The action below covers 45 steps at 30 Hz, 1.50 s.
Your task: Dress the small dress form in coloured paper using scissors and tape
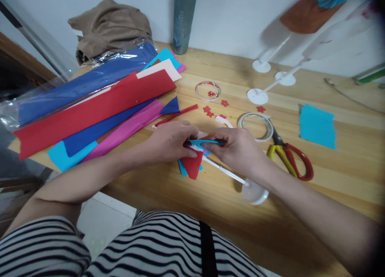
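My left hand [171, 142] and my right hand [234, 148] meet over the wooden table [210, 196], both closed on a small paper piece [204, 142] of blue and red folds. A red paper point [191, 166] hangs below my fingers, with a bit of blue behind it. A white plastic stick [224, 170] runs from under my right hand to a round white base [255, 192] lying near the table's front edge.
Long sheets of red [96, 108], blue [90, 78] and pink [129, 126] paper lie at the left. Tape rolls [256, 125] [208, 90], small red paper flowers [208, 111], scissors [290, 158] and a blue paper square [317, 126] lie to the right. White stands [270, 84] lean at the back.
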### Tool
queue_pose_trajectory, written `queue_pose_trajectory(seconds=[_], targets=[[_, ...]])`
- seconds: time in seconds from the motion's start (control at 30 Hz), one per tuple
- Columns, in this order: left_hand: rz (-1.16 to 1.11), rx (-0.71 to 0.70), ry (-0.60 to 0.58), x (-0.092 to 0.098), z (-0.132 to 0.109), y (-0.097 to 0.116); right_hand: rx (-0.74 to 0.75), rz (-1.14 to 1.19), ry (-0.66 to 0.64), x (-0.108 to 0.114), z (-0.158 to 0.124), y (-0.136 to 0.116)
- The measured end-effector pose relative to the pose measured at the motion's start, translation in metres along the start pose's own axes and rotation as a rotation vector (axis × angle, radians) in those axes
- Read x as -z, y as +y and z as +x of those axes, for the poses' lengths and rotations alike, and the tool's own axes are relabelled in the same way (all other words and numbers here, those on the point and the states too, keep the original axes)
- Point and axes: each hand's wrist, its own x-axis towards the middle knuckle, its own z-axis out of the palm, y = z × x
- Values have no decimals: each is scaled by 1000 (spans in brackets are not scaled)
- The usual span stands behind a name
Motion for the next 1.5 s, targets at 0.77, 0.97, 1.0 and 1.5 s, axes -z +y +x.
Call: queue_pose_trajectory(seconds=[0.77, 0.97, 1.0, 1.5], targets=[[-29, -11, -4, 2, 0, 0, 54, -125, 45, 2, -6, -3], [9, 3, -20, 1, 1, 0, 87, -132, 71, 3, -4, -1], [12, 6, -22, 1, 1, 0, 95, -136, 81, 2, -3, 0], [-25, 17, -21, 2, 2, 3, 216, -131, 182, -1, -4, 8]])
